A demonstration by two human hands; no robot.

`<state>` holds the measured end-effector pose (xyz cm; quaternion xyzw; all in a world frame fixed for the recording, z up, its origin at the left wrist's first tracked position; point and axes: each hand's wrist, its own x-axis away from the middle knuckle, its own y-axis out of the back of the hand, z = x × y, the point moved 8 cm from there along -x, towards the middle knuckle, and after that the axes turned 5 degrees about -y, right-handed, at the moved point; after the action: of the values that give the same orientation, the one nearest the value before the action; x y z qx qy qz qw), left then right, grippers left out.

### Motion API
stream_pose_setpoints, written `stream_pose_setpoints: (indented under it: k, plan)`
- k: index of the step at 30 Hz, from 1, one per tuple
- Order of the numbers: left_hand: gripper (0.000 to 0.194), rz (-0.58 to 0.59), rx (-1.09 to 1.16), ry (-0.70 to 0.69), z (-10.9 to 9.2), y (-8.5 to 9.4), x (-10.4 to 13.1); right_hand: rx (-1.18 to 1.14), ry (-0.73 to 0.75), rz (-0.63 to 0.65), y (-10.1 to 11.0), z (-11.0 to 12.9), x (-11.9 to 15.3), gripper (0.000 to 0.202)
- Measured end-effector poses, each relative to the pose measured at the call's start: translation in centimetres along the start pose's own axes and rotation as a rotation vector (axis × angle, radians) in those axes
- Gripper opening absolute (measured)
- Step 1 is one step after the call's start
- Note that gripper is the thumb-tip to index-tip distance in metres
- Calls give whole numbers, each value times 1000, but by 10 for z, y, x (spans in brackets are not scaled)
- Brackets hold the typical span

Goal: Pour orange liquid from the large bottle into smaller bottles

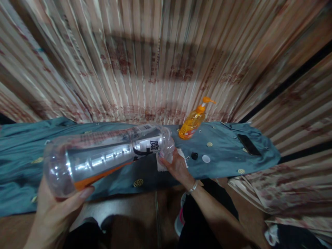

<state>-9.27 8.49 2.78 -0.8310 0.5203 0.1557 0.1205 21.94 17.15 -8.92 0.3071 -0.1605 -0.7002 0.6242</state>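
Note:
A large clear plastic bottle (103, 155) with a silver, black and orange label is held on its side above the cloth-covered surface, its neck toward the right. My left hand (62, 207) grips the base end, with the thumb along the lower side. At the neck end, my right hand (176, 166) has its fingers closed on a white tissue (183, 156), close to the bottle's mouth. The bottle and tissue partly hide those fingertips. Behind my right hand, an orange pump bottle (192, 124) stands upright.
A black cap (194, 155) and a white disc (206, 158) lie right of my right hand on the teal cloth (220, 166). A dark phone (249, 144) rests farther right. Pleated curtains (155, 69) hang behind. Below is a container (178, 223) on the floor.

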Motion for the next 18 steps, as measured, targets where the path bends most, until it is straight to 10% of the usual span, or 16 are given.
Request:
stream_pose_setpoints:
  k: [18]
  plan:
    - [76, 71, -4, -53, 1, 2, -5, 6, -3, -11, 0, 0, 1, 65]
